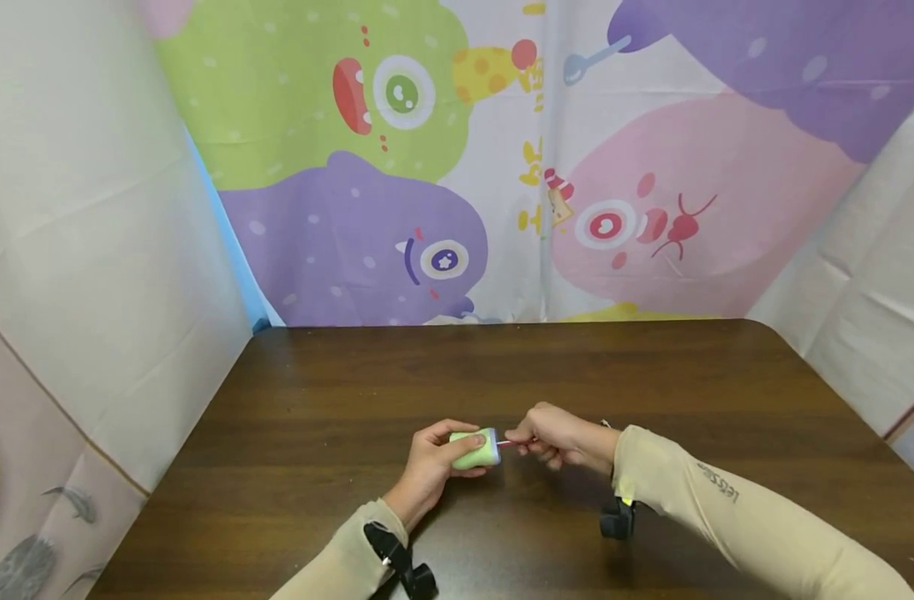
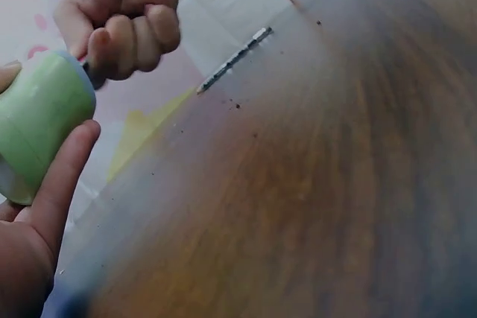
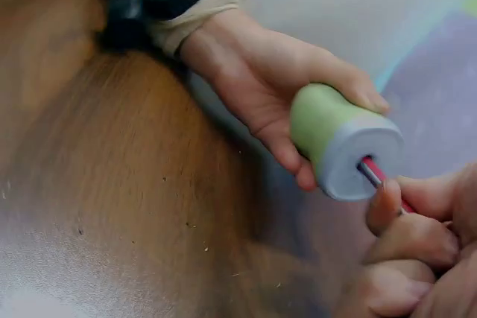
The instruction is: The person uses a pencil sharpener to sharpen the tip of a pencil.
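My left hand (image 1: 427, 462) grips a rounded green pencil sharpener (image 1: 467, 450), thumb on one side and fingers round the other. The sharpener lies sideways above the table, its pale blue-grey end face (image 3: 373, 143) turned to the right. Into the hole in that face runs a thin red-and-dark pencil (image 3: 375, 172). My right hand (image 1: 561, 435) pinches this pencil between thumb and index finger close to the hole, the other fingers curled in. The pencil's tip is hidden inside the sharpener, and the right hand covers most of its shaft.
Beneath both hands is a dark brown wooden table (image 1: 337, 383). Small specks dot its surface. A cartoon-printed curtain (image 1: 516, 167) hangs behind the far edge, with pale cloth (image 1: 89, 208) at the sides. Black wrist cameras (image 1: 617, 518) sit on both sleeves.
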`<state>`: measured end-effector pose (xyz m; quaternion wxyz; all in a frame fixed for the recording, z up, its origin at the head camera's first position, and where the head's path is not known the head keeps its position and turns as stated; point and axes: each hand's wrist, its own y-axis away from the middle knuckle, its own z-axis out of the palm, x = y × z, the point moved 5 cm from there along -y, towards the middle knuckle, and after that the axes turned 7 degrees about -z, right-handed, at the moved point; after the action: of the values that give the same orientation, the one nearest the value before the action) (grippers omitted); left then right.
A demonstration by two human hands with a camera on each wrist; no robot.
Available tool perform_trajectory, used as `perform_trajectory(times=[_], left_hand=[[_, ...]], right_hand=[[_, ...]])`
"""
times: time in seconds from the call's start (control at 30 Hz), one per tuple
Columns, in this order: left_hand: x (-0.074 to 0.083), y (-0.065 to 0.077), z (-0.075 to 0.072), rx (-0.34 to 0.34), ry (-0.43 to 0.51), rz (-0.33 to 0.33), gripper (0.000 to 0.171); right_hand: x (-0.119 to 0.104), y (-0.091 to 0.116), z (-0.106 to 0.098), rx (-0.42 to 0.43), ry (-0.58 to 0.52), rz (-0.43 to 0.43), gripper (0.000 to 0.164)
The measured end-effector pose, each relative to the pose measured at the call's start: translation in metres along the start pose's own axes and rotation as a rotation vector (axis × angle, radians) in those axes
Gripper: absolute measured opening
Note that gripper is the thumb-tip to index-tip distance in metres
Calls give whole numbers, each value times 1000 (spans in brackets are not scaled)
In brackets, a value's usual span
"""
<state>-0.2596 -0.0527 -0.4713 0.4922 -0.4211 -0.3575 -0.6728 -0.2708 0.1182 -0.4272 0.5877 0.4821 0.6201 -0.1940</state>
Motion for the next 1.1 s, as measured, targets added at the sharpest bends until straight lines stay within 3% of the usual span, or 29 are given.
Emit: perform_trajectory(times=[0.1, 0.17, 0.23, 0.37, 0.57, 0.67, 0.73, 0.8, 0.87, 1.0, 1.1], left_hand=[[1, 2, 2, -10, -39, 7, 35], [1, 3, 2, -12, -52, 3, 35], [1, 2, 1, -11, -56, 0, 33], [0, 1, 0, -10, -50, -17, 22], [1, 0, -1, -11, -36, -42, 14], [3, -1, -1, -9, -35, -45, 13], [3, -1, -2, -7, -33, -46, 12], [3, -1, -2, -3, -26, -47, 12], [2, -2, -3, 0, -18, -48, 12], [1, -2, -3, 7, -5, -49, 10], [0, -3, -4, 9, -5, -50, 10]], right_hand=[[9, 0, 2, -101, -93, 144, 36], [11, 2, 2, -132, -57, 127, 36], [8, 3, 0, -125, 35, 33, 37], [-7, 12, -6, -71, 392, -292, 34], [-28, 34, -2, 62, 1033, -954, 17], [-27, 40, 2, 142, 1197, -1219, 15], [-25, 41, 5, 166, 1230, -1324, 14], [-22, 40, 6, 160, 1221, -1358, 17], [-22, 38, 7, 127, 1166, -1322, 17], [-25, 29, 6, 10, 1000, -1096, 6], [-25, 21, 2, -62, 857, -873, 11]])
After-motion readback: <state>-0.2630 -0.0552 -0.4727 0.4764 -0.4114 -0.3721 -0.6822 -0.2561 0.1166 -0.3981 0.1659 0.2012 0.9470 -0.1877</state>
